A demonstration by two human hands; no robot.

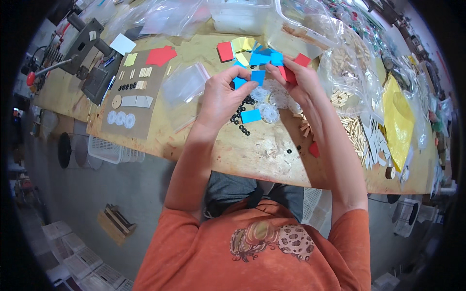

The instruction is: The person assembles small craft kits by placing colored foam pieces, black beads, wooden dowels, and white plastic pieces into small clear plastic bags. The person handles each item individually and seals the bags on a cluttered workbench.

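Note:
Thumb and fingers of my left hand [224,95] pinch a small blue card [257,77] above the worktable. Another blue piece [239,83] shows behind those fingers. My right hand [305,81] is curled around red cards [287,75], partly hidden by its fingers. By its fingertips is a blue card [276,59]; whether it is held is unclear. Below the hands lie a loose blue card [251,116], clear toothed plastic wheels [268,112] and small black rings [244,131]. Beyond them, yellow cards [243,44] are fanned beside a red card stack [225,51].
At left, a brown board [131,87] bears sorted pieces beside a lever press [92,60]. A clear plastic bag [185,83] lies near it. Wooden pegs [353,136], grey-white strips [376,143] and a yellow envelope [398,121] cover the right side. Clear bins [242,17] stand behind.

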